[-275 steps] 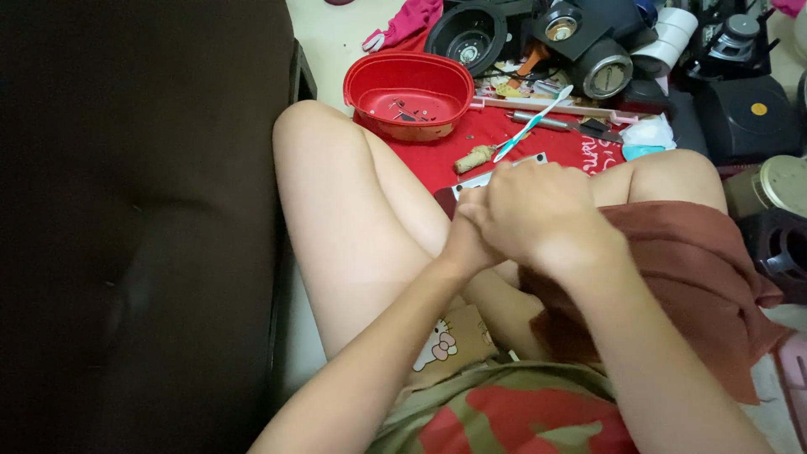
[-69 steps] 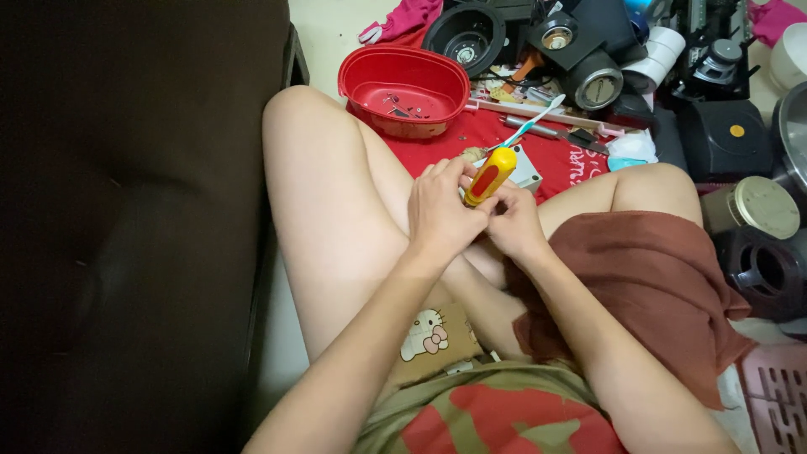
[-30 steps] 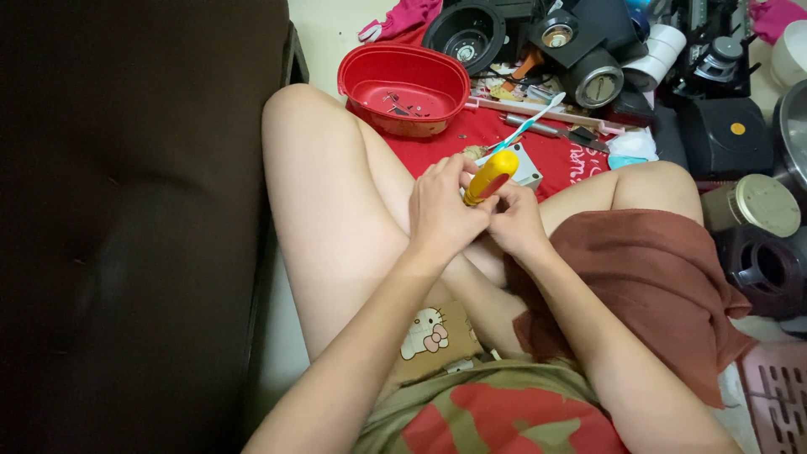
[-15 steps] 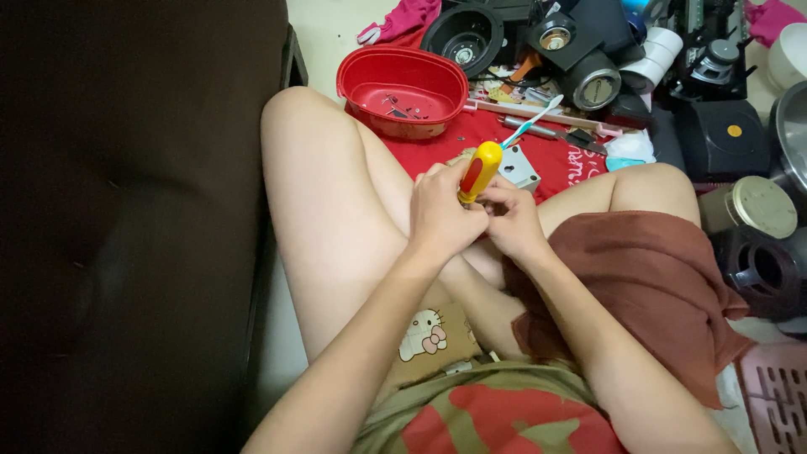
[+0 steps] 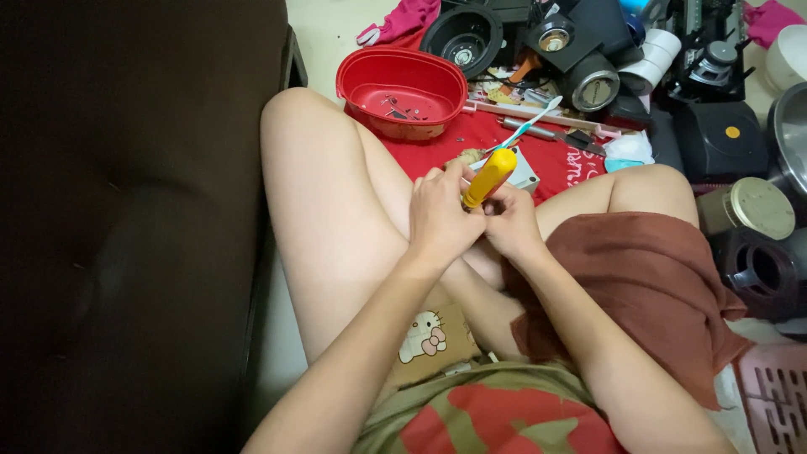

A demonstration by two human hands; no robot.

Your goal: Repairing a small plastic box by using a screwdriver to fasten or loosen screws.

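Note:
My two hands meet over my crossed legs. My left hand (image 5: 441, 217) grips a screwdriver with a yellow handle (image 5: 491, 176), which tilts up and to the right. My right hand (image 5: 509, 225) is curled at the tool's lower end, fingers closed around something small that stays hidden. The screwdriver's tip is covered by my fingers. A brown cloth (image 5: 647, 286) lies over my right thigh.
A red oval bowl (image 5: 353, 82) with small screws sits ahead on a red cloth (image 5: 479, 139), beside a toothbrush (image 5: 531, 124) and pens. Black round housings (image 5: 471, 34), a black box (image 5: 719, 139), a lidded tin (image 5: 756, 208) and a pink crate (image 5: 773, 399) crowd the right. A dark sofa (image 5: 126, 227) fills the left.
Nine seconds ago my hands were clasped with no yellow handle showing. Since then the screwdriver has come up between them; in the last second its handle has only rocked slightly.

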